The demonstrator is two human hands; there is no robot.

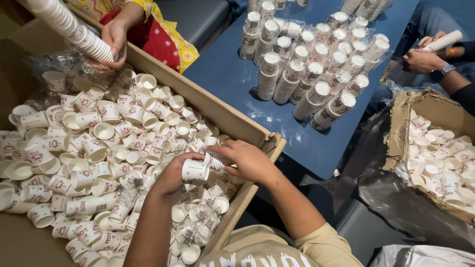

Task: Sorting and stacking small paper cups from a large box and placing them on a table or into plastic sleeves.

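Two hands, left hand (173, 175) and right hand (247, 160), hold one paper cup (195, 171).

Left hand (173, 175) fingertips hidden behind held cup (195, 171); co-worker's long cup stack (69, 27) cut off at top edge.

A blue table (232, 74) holds many tall stacks of white paper cups (316, 64), some wrapped in clear plastic. A second cardboard box (403, 123) full of loose little cups sits to the right on a dark plastic sheet (391, 198). Another person in a yellow and red top (158, 29) holds a long cup stack (74, 29), and someone else's hands (425, 57) hold a short stack by the table.
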